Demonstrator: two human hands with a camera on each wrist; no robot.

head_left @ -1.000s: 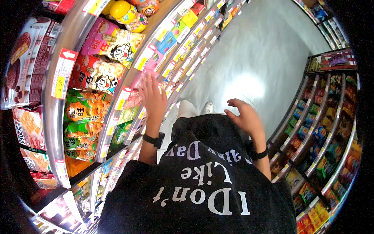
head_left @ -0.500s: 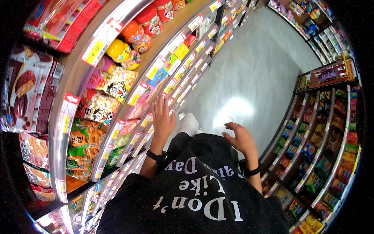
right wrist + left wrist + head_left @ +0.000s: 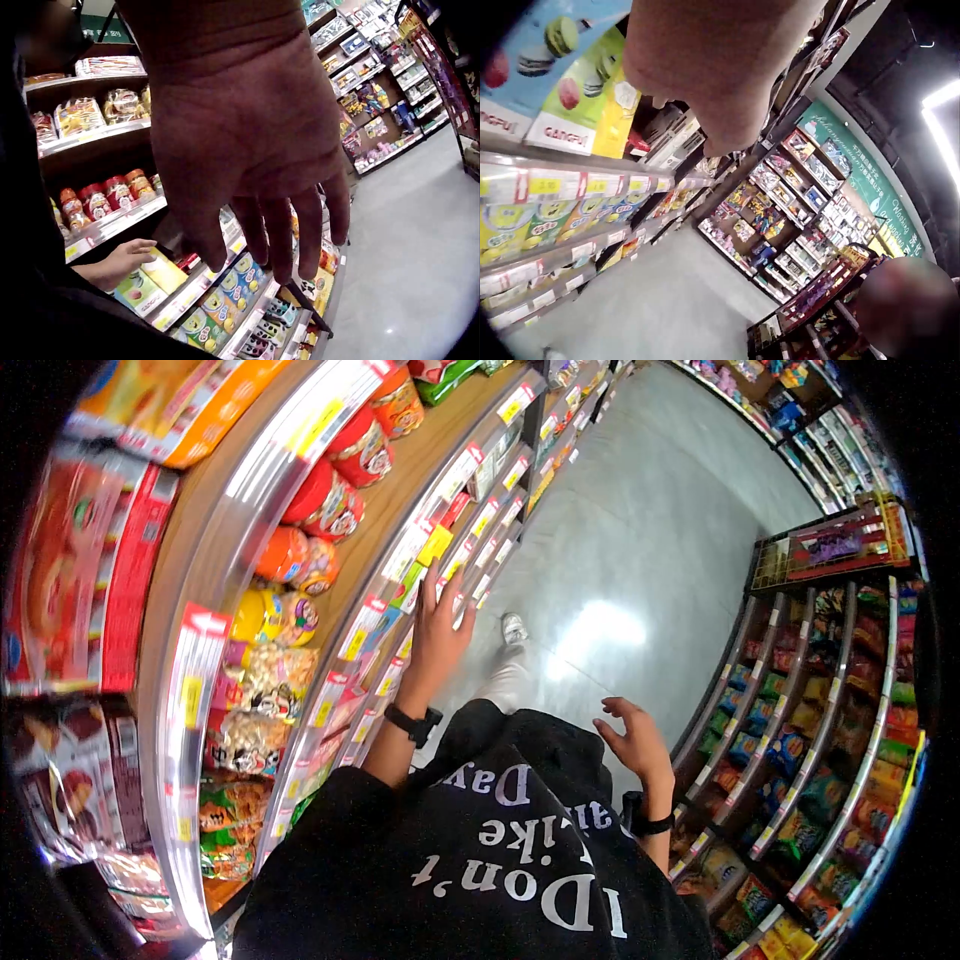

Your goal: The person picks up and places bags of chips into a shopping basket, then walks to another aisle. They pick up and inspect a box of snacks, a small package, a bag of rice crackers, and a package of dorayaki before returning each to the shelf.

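Observation:
My left hand point(image 3: 437, 635), fingers extended, is held beside the left shelf and has nothing in it. In the head view its fingertips overlap a yellow pack point(image 3: 435, 545) and a green pack point(image 3: 408, 586) on a lower shelf. The left wrist view shows the green GANGFU pack point(image 3: 581, 109) close to the hand, with a blue pack point(image 3: 536, 64) alongside. My right hand point(image 3: 637, 740) hangs over the aisle, loosely spread and holding nothing. Its fingers point(image 3: 307, 232) point downward in the right wrist view.
Red-lidded jars point(image 3: 335, 500) and puffed snack bags point(image 3: 265, 740) line the left shelf, above price labels point(image 3: 190, 700). Shelves of snack packets point(image 3: 790, 740) run along the right side. A wire basket point(image 3: 830, 545) tops their end. Grey floor point(image 3: 620, 520) lies between.
The view has moved forward along the aisle, and a foot has stepped ahead. My left hand has passed from beside pink packs to the green and yellow ones. My right hand stays loosely spread.

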